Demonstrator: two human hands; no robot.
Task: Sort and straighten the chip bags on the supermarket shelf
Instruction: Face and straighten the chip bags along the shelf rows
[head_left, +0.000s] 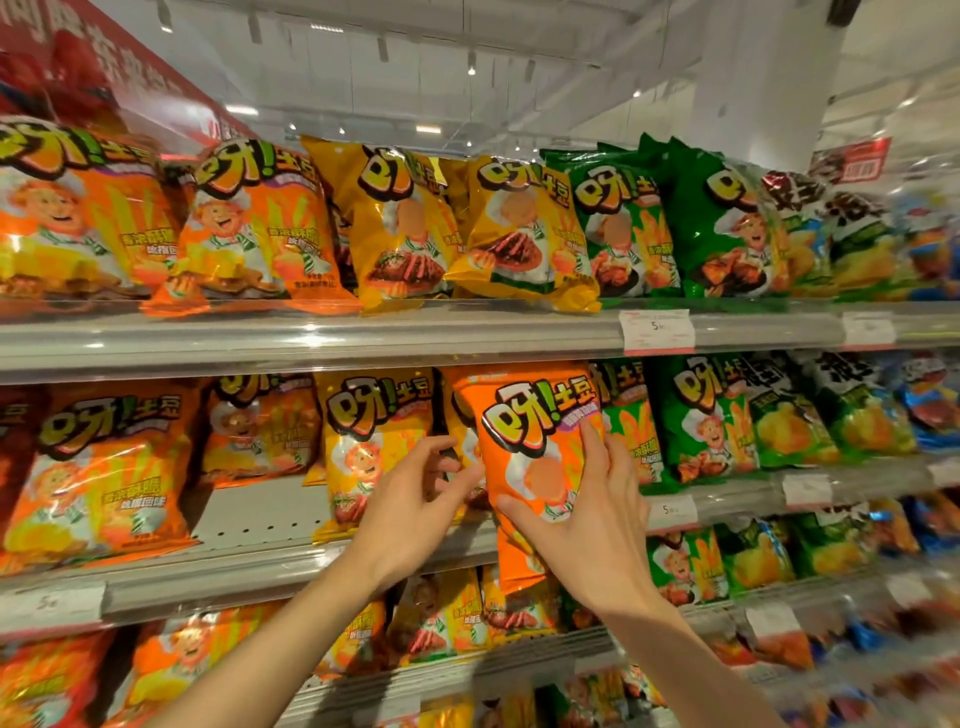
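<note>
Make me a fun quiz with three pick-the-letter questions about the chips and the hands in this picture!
1. Where is the orange chip bag that the hands are on?
A. in front of the middle shelf, between the yellow bags and the green bags
B. lying on the floor
C. up on the top shelf

2. What colour are the two top shelf bags directly left of the white price tag's spot?
A. blue
B. green
C. pink

3. What is the right hand doing?
A. hanging free
B. pointing at the ceiling
C. holding the orange bag

Answers: 1 A, it sits between the yellow bag and green ones. 2 B, both are green. 3 C, thumb and fingers wrap the bag, while the left hand touches its edge.
</note>
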